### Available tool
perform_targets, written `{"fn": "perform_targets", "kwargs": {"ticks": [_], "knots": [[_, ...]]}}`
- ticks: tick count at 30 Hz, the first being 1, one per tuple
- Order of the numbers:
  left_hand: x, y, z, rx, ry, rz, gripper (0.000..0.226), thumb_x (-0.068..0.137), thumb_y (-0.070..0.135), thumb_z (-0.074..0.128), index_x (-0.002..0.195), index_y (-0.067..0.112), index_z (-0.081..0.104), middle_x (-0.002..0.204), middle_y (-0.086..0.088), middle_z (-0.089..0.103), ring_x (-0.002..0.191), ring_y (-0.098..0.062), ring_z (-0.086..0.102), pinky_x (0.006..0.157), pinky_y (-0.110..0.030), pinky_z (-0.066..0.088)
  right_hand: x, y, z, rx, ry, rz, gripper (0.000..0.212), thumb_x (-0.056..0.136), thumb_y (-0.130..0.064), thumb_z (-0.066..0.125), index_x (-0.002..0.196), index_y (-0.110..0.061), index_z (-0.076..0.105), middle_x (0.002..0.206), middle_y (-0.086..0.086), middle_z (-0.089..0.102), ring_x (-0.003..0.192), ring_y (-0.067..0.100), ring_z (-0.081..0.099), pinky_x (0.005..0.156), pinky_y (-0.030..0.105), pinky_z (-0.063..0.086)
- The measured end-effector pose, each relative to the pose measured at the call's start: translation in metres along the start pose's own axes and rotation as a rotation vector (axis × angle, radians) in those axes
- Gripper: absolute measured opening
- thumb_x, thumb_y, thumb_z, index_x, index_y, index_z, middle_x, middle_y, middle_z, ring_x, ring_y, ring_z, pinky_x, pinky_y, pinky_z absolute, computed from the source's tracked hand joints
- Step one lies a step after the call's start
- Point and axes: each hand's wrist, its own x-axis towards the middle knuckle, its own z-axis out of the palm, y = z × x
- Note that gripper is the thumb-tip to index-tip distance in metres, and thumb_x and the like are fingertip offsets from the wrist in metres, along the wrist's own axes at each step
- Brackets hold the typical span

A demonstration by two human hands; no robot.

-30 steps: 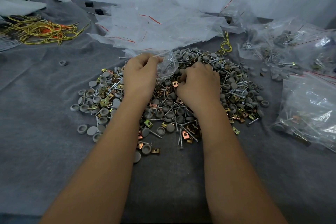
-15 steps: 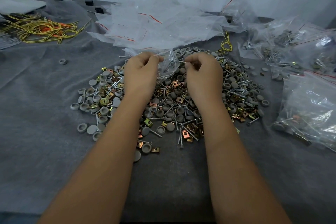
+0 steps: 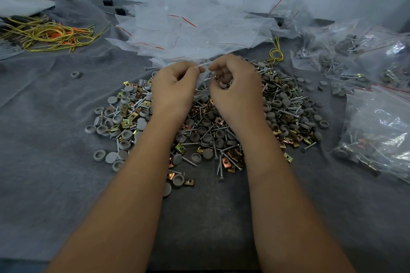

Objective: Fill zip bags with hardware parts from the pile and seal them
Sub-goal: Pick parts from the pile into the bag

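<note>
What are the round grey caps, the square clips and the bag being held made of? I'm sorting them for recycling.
Round grey caps: probably moulded plastic, with a matte, even grey and hollow cup backs.
Square clips: likely plated steel, with a shiny yellow-to-copper sheen and a punched hole.
Bag, pinched at its top by both hands: thin clear plastic film, see-through and crinkled.

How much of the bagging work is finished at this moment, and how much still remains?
Done: several filled bags lie at the right. In hand: the left hand and right hand both pinch the top edge of one small bag above the pile; whether it is sealed I cannot tell. Left: a large pile of parts remains, and many empty bags wait behind it.
</note>
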Motion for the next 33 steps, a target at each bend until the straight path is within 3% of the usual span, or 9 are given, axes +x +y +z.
{"fn": "perform_targets", "kwargs": {"ticks": [6,9,12,15,18,21,25,29,33], "knots": [[-0.001,0.001,0.0,0.003,-0.023,0.084,0.021,0.083,0.024,0.054,0.085,0.032,0.073,0.075,-0.011,0.072,0.065,-0.012,0.056,0.056,-0.028,0.044,-0.001,0.001,0.0,-0.155,-0.019,-0.068,0.017,0.078,-0.006,0.069,0.092,-0.017,0.069,0.085,0.0,0.066,0.088,0.023,0.056,0.078,0.041,0.048],[-0.001,0.001,0.0,0.014,-0.029,0.104,0.022,0.084,0.021,0.054,0.084,0.032,0.073,0.084,-0.018,0.072,0.073,-0.015,0.059,0.062,-0.034,0.049,0.0,0.001,0.001,-0.178,-0.023,-0.062,0.019,0.08,-0.009,0.071,0.096,-0.019,0.071,0.089,0.002,0.068,0.091,0.024,0.057,0.08,0.041,0.047],[0.0,0.0,0.002,0.019,-0.002,0.092,0.023,0.087,0.018,0.055,0.084,0.033,0.072,0.086,-0.02,0.072,0.072,-0.013,0.058,0.062,-0.026,0.047,-0.001,0.002,0.001,-0.143,-0.002,-0.05,0.023,0.08,-0.01,0.072,0.1,-0.021,0.072,0.093,0.001,0.068,0.087,0.022,0.058,0.08,0.039,0.049],[0.002,-0.002,0.002,-0.001,0.029,0.049,0.024,0.091,0.015,0.054,0.084,0.03,0.072,0.066,-0.012,0.068,0.058,-0.01,0.053,0.053,-0.022,0.041,0.0,0.004,0.001,-0.103,0.045,-0.048,0.024,0.079,-0.008,0.072,0.1,-0.02,0.072,0.093,-0.001,0.066,0.082,0.02,0.058,0.077,0.037,0.05],[0.003,-0.004,0.001,-0.045,0.045,-0.023,0.024,0.09,0.017,0.053,0.08,0.029,0.072,0.04,0.01,0.045,0.041,-0.007,0.037,0.045,-0.02,0.031,0.001,0.004,0.001,-0.052,0.113,-0.038,0.019,0.082,-0.008,0.07,0.099,-0.017,0.071,0.091,-0.005,0.067,0.077,0.011,0.053,0.07,0.031,0.048],[0.004,-0.004,0.001,-0.079,0.08,-0.084,0.023,0.088,0.02,0.052,0.078,0.028,0.072,0.038,0.011,0.043,0.041,-0.01,0.036,0.049,-0.025,0.032,0.003,0.004,-0.002,0.013,0.22,0.009,0.014,0.087,-0.006,0.063,0.093,-0.016,0.07,0.087,-0.007,0.066,0.075,0.009,0.055,0.065,0.023,0.045],[0.007,-0.005,-0.002,-0.086,0.124,-0.127,0.025,0.09,0.018,0.052,0.08,0.026,0.073,0.041,0.009,0.04,0.041,-0.011,0.033,0.046,-0.022,0.03,0.006,0.009,-0.008,-0.045,0.291,0.153,0.022,0.09,-0.003,0.054,0.094,-0.019,0.068,0.094,-0.001,0.064,0.083,0.016,0.059,0.067,0.03,0.048],[0.006,-0.003,-0.002,-0.102,0.128,-0.143,0.026,0.091,0.017,0.05,0.082,0.025,0.073,0.054,-0.008,0.041,0.046,-0.016,0.035,0.047,-0.023,0.03,0.006,0.011,-0.013,-0.185,0.194,0.261,0.04,0.081,0.007,0.045,0.098,-0.021,0.068,0.101,0.0,0.063,0.098,0.02,0.057,0.08,0.041,0.05],[0.005,0.0,-0.001,-0.147,0.135,-0.174,0.027,0.093,0.014,0.049,0.082,0.022,0.072,0.05,-0.005,0.039,0.041,-0.014,0.033,0.044,-0.022,0.03,0.004,0.013,-0.012,-0.344,-0.013,0.25,0.039,0.084,0.002,0.047,0.105,-0.021,0.07,0.108,0.004,0.065,0.109,0.029,0.051,0.091,0.047,0.046]]}}
